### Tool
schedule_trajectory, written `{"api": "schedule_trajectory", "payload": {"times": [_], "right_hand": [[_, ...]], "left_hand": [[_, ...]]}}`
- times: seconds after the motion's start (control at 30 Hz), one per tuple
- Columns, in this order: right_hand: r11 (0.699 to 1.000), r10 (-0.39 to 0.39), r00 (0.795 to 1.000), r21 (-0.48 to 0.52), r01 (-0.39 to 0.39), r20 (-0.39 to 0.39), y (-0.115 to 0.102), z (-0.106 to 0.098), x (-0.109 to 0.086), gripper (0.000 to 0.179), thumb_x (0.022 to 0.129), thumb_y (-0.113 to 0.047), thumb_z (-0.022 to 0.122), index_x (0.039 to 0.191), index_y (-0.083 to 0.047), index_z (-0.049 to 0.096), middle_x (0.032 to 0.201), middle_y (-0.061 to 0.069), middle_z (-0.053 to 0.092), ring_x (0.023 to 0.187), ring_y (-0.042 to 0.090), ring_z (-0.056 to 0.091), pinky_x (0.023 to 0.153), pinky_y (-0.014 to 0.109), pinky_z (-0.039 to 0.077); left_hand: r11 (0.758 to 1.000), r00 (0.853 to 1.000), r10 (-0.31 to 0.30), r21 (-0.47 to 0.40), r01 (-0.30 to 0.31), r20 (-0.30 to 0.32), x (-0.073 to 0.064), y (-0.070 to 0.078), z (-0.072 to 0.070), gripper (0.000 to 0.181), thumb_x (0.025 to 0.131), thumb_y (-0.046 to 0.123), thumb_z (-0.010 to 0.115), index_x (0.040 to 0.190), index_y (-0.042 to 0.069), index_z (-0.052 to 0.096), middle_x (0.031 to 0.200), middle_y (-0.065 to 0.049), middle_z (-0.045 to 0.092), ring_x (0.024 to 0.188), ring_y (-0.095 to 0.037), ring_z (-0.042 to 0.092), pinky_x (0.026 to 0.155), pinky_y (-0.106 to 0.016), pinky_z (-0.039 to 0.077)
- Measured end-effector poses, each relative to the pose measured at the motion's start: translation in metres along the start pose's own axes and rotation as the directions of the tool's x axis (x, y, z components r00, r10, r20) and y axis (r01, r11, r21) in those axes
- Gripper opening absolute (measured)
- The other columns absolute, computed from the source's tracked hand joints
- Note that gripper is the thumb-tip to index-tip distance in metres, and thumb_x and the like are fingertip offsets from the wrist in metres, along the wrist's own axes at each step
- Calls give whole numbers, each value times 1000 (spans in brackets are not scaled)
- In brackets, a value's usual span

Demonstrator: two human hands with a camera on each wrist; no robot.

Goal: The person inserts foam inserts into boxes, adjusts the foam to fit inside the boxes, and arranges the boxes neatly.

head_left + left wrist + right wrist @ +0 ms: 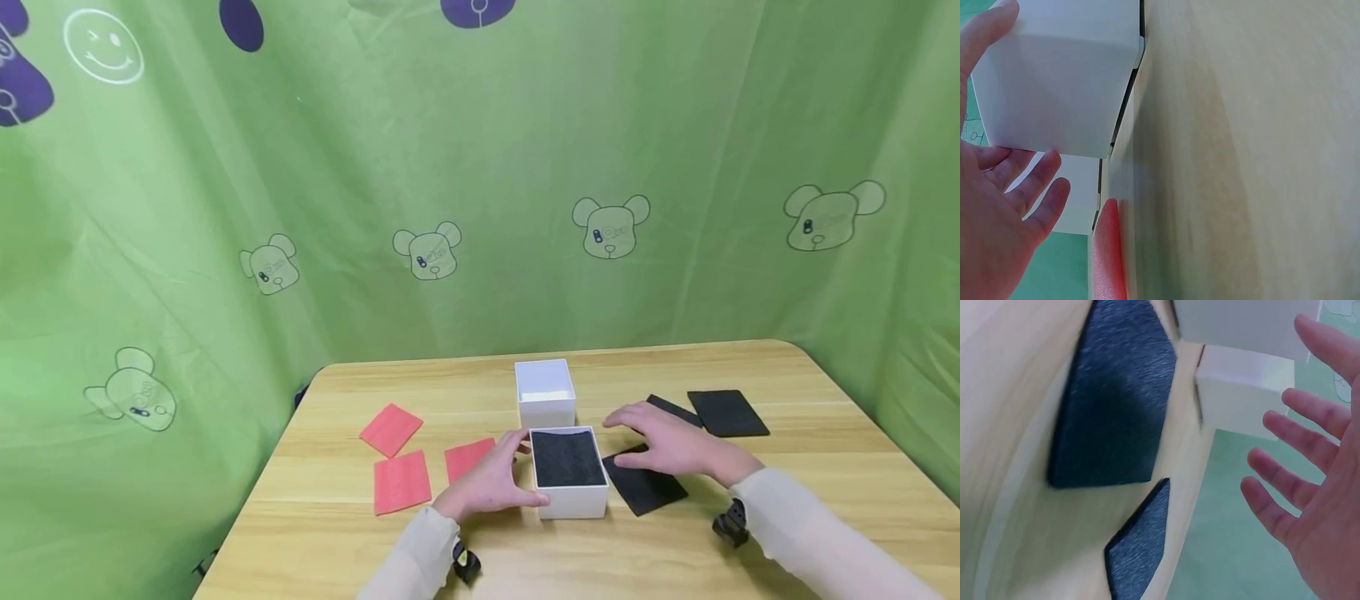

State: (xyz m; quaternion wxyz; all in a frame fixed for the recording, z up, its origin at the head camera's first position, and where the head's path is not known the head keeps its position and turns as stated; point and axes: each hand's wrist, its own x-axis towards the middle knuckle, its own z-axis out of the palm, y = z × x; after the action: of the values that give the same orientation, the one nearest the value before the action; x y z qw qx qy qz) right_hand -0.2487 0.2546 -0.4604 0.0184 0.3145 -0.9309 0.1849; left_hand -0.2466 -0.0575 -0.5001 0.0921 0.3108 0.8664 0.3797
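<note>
"Green curtain point(510, 125) right across the back, wooden table point(300, 550) in front. Where's the action?"

"Near the middle: an open white box point(573, 502), black pad point(567, 460) lying inside it!"

"Best handling?"

"I'd keep the box braced on the left and coax the pad level by its edges, not one corner; it could buckle."

"And the hands?"

"Left hand point(491, 481) spans the box's left side, thumb at the near corner, fingers at the far one, holding it. Right hand point(666, 437) is spread wide just right of the box, above a black square point(645, 492), gripping nothing!"
</note>
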Motion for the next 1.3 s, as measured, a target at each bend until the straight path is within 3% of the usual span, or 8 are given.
{"api": "schedule_trajectory", "payload": {"times": [0.4, 0.67, 0.93, 1.1, 1.3], "right_hand": [[993, -17, 999, -117, 22, 41, 11, 14, -16, 57, 79, -47, 71, 117, -6, 62, 117, 8, 58, 107, 32, 51, 88, 50, 43], [985, 47, 996, -167, -35, 70, 12, 30, -22, 65, 77, -59, 67, 117, -8, 62, 116, 7, 56, 101, 29, 50, 84, 48, 44], [975, 90, 996, -204, -83, 26, 9, 40, -21, 73, 73, -68, 64, 114, -8, 62, 114, 9, 55, 99, 30, 50, 82, 48, 45], [977, 83, 996, -201, -77, 21, 8, 41, -19, 69, 70, -61, 72, 114, -9, 61, 114, 9, 54, 100, 32, 49, 82, 49, 45], [993, 39, 996, -118, -29, 83, 11, 36, -25, 68, 69, -46, 77, 120, -6, 58, 122, 15, 50, 109, 35, 46, 86, 51, 43]], "left_hand": [[1000, 1000, 2, 25, -2, -1, 0, 1, -3, 99, 70, 47, 80, 146, 12, 27, 134, 3, 42, 118, -10, 46, 99, -28, 40], [1000, 1000, 5, 30, -5, 0, 1, -1, -1, 99, 70, 49, 79, 147, 14, 27, 134, 4, 42, 118, -11, 46, 99, -29, 40], [1000, 1000, 5, 4, -5, -1, 1, -1, 0, 98, 69, 47, 80, 146, 15, 28, 134, 5, 41, 119, -12, 45, 99, -29, 40], [1000, 1000, 8, 4, -8, -6, 2, -2, 0, 99, 69, 46, 81, 146, 14, 28, 133, 4, 42, 118, -11, 45, 99, -28, 40], [1000, 1000, 9, 1, -9, -3, 2, -3, 1, 96, 69, 47, 81, 145, 18, 29, 133, 7, 42, 119, -10, 45, 99, -29, 40]]}}
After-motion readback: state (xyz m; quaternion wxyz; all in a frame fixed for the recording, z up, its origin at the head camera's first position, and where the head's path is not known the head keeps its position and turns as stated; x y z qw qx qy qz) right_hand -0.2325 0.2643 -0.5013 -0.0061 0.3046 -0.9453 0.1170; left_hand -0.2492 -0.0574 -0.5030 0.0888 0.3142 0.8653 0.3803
